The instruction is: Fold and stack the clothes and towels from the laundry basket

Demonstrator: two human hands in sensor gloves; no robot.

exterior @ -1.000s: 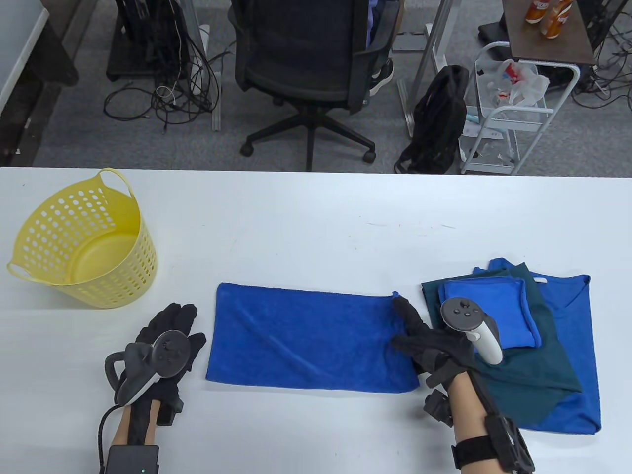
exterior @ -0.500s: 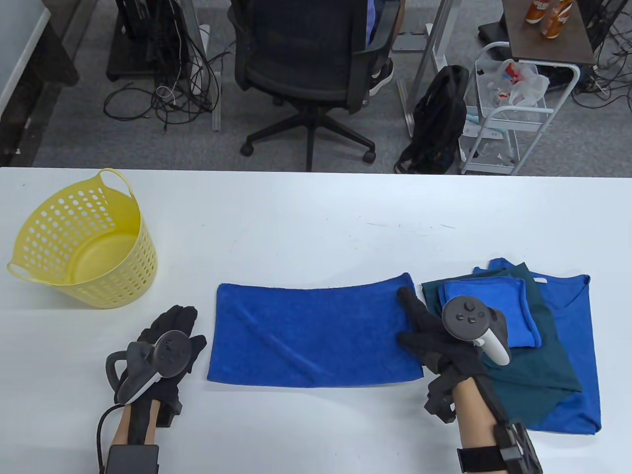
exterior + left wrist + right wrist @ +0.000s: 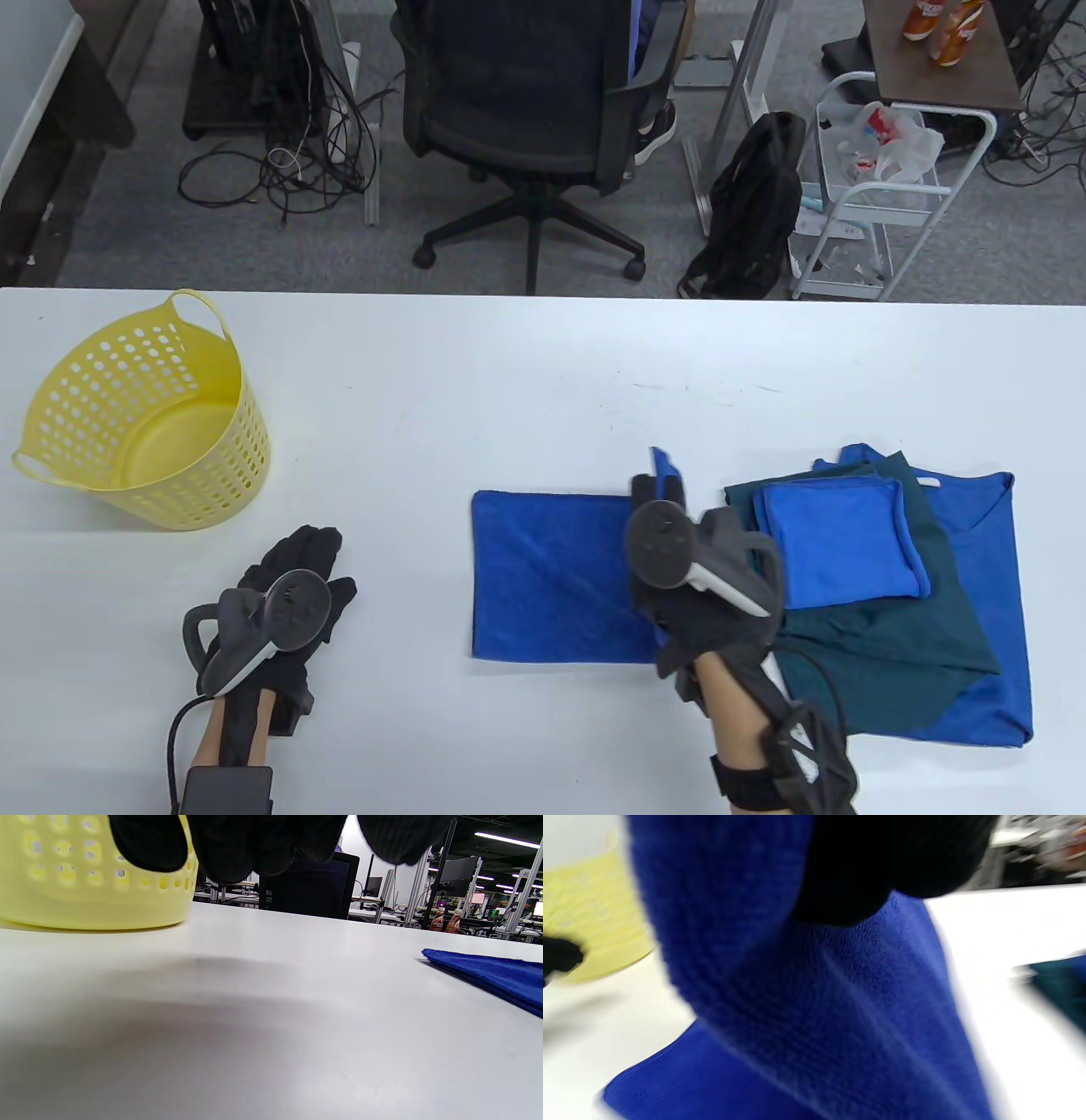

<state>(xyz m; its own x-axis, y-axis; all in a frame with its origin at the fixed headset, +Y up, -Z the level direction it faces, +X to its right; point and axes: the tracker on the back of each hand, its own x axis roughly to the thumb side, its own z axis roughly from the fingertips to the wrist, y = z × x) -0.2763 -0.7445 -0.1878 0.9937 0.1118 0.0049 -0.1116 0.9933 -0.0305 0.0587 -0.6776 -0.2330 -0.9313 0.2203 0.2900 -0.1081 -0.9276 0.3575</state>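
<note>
A blue towel (image 3: 551, 586) lies on the white table (image 3: 543, 382), front centre. My right hand (image 3: 662, 480) pinches the towel's right end and holds it raised above the rest of the towel. In the right wrist view the lifted towel (image 3: 806, 993) hangs from my blurred gloved fingers (image 3: 882, 866). My left hand (image 3: 297, 569) rests flat on the table, left of the towel, and holds nothing. The yellow laundry basket (image 3: 136, 416) stands at the far left; no laundry shows inside it. The left wrist view shows the basket (image 3: 85, 878) and the towel's edge (image 3: 488, 978).
To the right lies a stack: a small folded blue towel (image 3: 840, 543) on a dark teal garment (image 3: 882, 654) on a blue shirt (image 3: 984, 577). Beyond the table's far edge stand an office chair (image 3: 526, 110), a backpack (image 3: 755, 212) and a white cart (image 3: 882, 187).
My right hand has taken hold of the towel's right end, lifted it and carried it left. The towel's flat part is now shorter, its left edge farther right. My left hand has not moved.
</note>
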